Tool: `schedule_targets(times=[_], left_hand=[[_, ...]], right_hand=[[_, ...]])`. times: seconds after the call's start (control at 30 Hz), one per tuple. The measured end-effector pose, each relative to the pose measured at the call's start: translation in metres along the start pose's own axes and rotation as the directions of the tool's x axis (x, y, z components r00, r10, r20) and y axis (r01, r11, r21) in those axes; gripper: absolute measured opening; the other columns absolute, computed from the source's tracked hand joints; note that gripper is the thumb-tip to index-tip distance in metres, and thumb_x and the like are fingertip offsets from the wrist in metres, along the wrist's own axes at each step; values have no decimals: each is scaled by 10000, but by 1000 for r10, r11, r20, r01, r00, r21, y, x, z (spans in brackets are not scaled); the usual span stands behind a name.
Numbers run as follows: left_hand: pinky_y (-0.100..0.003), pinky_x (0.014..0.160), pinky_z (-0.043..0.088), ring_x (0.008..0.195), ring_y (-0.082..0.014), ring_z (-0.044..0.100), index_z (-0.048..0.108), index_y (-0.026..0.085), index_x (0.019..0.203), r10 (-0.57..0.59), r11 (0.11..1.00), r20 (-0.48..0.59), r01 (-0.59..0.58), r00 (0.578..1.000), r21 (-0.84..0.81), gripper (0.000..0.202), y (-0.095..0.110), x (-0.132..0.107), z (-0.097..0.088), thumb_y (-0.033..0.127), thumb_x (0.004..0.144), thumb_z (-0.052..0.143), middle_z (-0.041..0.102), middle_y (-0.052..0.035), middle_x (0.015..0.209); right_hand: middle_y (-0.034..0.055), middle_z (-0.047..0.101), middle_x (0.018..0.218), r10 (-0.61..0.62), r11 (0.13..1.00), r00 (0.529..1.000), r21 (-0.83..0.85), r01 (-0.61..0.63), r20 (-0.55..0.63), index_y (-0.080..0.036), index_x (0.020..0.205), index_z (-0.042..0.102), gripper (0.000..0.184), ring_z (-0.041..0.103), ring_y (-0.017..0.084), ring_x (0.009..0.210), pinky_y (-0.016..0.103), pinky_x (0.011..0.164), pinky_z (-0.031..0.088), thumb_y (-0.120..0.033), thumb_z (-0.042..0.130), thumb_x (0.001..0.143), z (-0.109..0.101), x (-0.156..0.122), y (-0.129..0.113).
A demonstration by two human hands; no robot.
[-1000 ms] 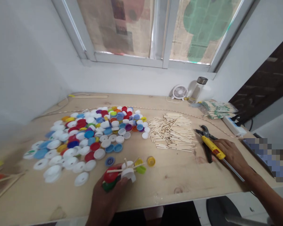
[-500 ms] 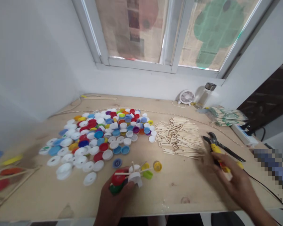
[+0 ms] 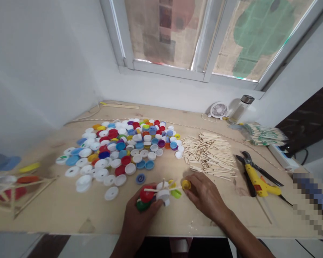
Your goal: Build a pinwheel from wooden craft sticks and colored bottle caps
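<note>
My left hand point(image 3: 140, 224) is closed round a small assembly of bottle caps and wooden sticks point(image 3: 163, 193). Red, green, white, yellow and lime caps show on it, with sticks poking out between them. Just right of it, my right hand point(image 3: 206, 195) has its thumb and fingertips on a single yellow bottle cap point(image 3: 186, 184) at the table. A blue cap point(image 3: 140, 178) lies behind the left hand. Farther right, a yellow glue gun point(image 3: 261, 185) rests on the table beside black-handled pliers point(image 3: 261, 170).
Many loose bottle caps point(image 3: 111, 150) spread across the left of the wooden table point(image 3: 70, 211). A heap of short sticks point(image 3: 212, 154) lies right of centre. Behind stand a small fan point(image 3: 219, 110) and a glass bottle point(image 3: 240, 109). A stick-and-cap frame point(image 3: 16, 193) is at the left edge.
My right hand has let go of the glue gun, leaving it on the table, and moved left to the yellow cap. My left hand still holds the assembly. The view has shifted slightly.
</note>
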State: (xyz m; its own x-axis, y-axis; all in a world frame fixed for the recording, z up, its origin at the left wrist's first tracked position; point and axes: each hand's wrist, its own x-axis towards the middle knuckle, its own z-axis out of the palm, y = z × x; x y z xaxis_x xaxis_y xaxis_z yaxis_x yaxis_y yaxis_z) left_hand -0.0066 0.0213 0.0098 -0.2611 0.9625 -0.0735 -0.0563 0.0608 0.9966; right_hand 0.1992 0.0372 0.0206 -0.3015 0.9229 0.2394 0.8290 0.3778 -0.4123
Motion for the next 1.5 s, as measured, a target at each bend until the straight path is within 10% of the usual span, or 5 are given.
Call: schedule_targets(times=[0.37,1.5], left_hand=[[-277,642,532,670,-197,660,716,196,800,39,996,95,-46,995,75,254,3,3,-2,327,583,732,740,-17,742],[-252,600,501,631,-180,615,695,195,809,9,997,135,-19,991,70,265,4,1,-3,322,580,735,707,2,682]], right_hand=[[8,646,865,26,900,995,432,-64,93,-227,1002,639,160,571,155,794,289,721,472,-248,589,852,-47,11,-23],[29,640,911,-101,931,973,366,19,208,-195,975,644,140,574,173,866,307,790,445,-197,607,841,-42,19,-31]])
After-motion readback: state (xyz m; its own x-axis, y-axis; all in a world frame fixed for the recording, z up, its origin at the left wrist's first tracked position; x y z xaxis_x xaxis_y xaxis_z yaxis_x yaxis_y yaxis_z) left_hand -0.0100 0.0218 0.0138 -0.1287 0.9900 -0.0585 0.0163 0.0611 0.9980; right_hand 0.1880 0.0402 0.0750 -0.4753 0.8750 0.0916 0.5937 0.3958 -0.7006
